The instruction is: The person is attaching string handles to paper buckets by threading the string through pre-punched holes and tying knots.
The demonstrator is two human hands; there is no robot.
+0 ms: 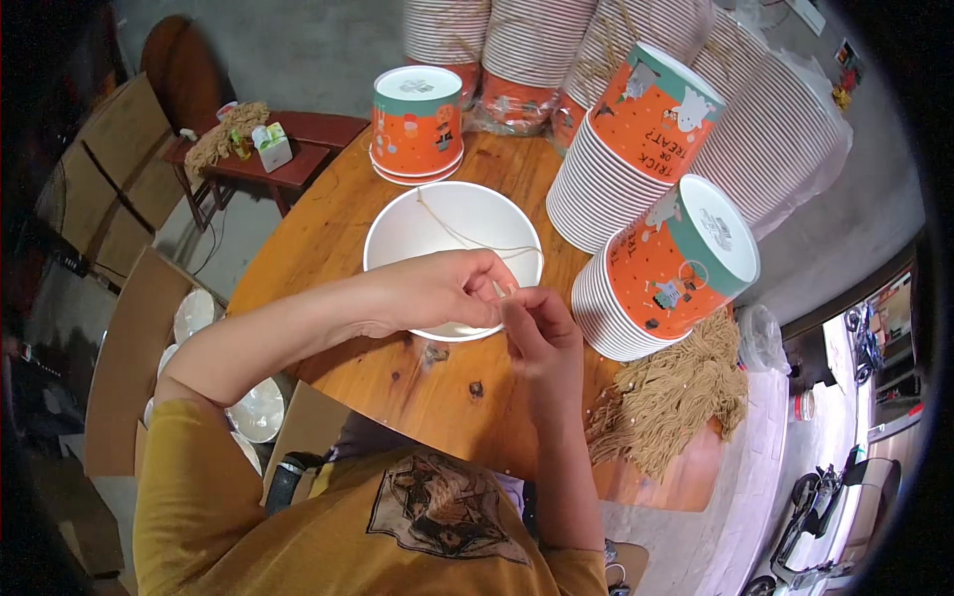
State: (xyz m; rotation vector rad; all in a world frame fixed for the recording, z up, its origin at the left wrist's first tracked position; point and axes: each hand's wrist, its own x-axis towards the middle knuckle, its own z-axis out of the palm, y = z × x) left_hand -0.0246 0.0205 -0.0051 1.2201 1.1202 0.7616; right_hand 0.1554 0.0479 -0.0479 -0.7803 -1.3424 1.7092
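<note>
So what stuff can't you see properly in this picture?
In the head view:
Whatever may be pinched between the left hand and right hand: too small, and fingers cover it.
The near-left rim of the round white bucket: hidden by the left arm.
Tops of the tall white bucket stacks: cut off by the upper edge.
Some shiny, pale, round containers: partly behind that arm.

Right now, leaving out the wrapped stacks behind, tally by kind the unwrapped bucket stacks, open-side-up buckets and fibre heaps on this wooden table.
Upside-down stacks of orange-and-green printed paper buckets: 3
Round open-side-up bucket with white inside: 1
Tan stringy fibre heap: 1
Total: 5
</note>
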